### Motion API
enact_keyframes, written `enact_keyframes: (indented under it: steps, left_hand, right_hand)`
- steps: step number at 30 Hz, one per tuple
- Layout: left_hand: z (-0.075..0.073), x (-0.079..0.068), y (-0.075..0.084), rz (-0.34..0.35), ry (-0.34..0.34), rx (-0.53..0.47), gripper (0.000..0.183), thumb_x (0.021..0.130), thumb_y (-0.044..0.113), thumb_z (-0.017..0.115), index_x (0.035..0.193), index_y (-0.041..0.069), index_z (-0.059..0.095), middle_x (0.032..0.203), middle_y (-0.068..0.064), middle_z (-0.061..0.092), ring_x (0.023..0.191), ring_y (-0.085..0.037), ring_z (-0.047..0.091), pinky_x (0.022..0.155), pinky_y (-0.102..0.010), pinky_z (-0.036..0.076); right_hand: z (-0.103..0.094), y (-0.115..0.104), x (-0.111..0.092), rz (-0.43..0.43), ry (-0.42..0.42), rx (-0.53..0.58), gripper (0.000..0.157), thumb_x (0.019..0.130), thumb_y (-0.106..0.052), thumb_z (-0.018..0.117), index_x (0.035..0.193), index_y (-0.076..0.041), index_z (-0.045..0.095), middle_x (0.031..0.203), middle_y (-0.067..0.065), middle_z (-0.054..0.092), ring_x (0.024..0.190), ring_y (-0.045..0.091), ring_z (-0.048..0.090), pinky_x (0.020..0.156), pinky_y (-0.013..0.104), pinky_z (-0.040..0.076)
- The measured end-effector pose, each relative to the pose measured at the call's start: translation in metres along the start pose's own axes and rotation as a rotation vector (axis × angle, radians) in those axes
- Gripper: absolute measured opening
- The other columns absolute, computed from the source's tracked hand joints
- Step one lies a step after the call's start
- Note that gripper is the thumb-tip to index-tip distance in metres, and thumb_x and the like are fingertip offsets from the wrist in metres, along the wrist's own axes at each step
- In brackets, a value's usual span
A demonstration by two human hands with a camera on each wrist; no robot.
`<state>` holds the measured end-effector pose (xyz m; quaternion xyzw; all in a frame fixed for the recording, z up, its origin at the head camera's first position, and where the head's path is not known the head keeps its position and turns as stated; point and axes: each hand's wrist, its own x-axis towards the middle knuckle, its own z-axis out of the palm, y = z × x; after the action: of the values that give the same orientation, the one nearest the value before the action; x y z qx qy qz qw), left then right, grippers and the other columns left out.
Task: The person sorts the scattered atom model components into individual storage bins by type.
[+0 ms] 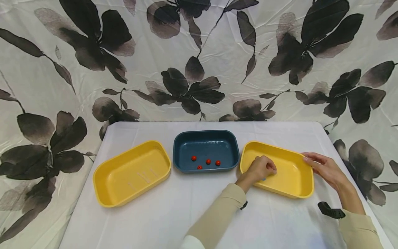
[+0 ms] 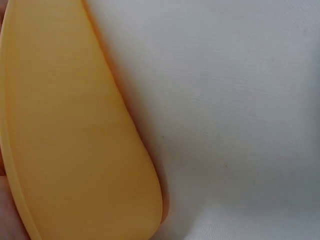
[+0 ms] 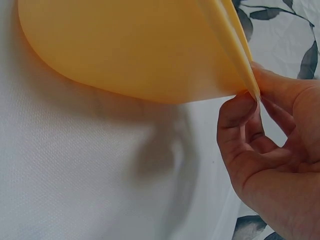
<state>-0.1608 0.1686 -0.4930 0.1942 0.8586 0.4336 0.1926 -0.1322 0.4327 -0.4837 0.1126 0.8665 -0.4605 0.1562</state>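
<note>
Over the yellow tray (image 1: 292, 162) on the right, my left hand (image 1: 259, 169) reaches in with curled fingers; I cannot tell whether they pinch anything. A small bit of blue (image 1: 263, 179) shows just below this hand, mostly covered by it. At the same tray's right end, my right hand (image 1: 326, 169) grips the rim, thumb on one side and fingers on the other, as the right wrist view shows. In the left wrist view the tray's outer wall (image 2: 75, 125) fills the left side, and only a sliver of hand shows at the edge.
A dark blue tray (image 1: 205, 135) in the middle holds several small red balls (image 1: 208, 161). Left of it, another yellow tray (image 1: 118, 169) has several thin pale sticks (image 1: 144, 177) in it. All stand on a white-covered table (image 1: 149, 224) before a floral cloth (image 1: 217, 52).
</note>
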Motion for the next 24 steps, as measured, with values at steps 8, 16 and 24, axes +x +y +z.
enact_keyframes:
  steps: [8, 16, 24]
  left_hand:
    - [0.0023, -0.0003, 0.0009, 0.02, -0.037, 0.224, 0.006, 0.095, 0.013, 0.076, 0.09, 0.013, 0.08, 0.08, 0.009, 0.067, 0.071, -0.001, 0.053, 0.065, -0.009, 0.041]
    - [0.0031, -0.0004, 0.0001, 0.059, -0.053, 0.337, 0.007, 0.096, 0.014, 0.075, 0.099, 0.015, 0.082, 0.096, 0.009, 0.075, 0.08, 0.001, 0.058, 0.072, -0.008, 0.043]
    - [0.0043, -0.0007, -0.0015, 0.048, -0.033, 0.37, 0.011, 0.096, 0.017, 0.075, 0.106, 0.017, 0.079, 0.1, 0.011, 0.072, 0.085, 0.0, 0.058, 0.075, -0.009, 0.043]
  right_hand:
    - [0.0008, -0.0013, -0.0011, -0.008, 0.005, 0.001, 0.079, 0.099, -0.055, 0.06, 0.151, 0.002, 0.044, 0.144, 0.018, 0.052, 0.096, -0.005, 0.059, 0.084, 0.012, 0.052]
    - [0.0006, -0.0015, -0.0012, -0.006, 0.008, 0.003, 0.079, 0.099, -0.056, 0.061, 0.15, 0.001, 0.045, 0.137, 0.008, 0.057, 0.096, -0.004, 0.059, 0.084, 0.012, 0.052]
    - [0.0008, -0.0019, -0.0011, -0.007, 0.007, 0.001, 0.078, 0.099, -0.056, 0.061, 0.15, 0.001, 0.045, 0.137, 0.01, 0.057, 0.096, -0.005, 0.059, 0.084, 0.013, 0.053]
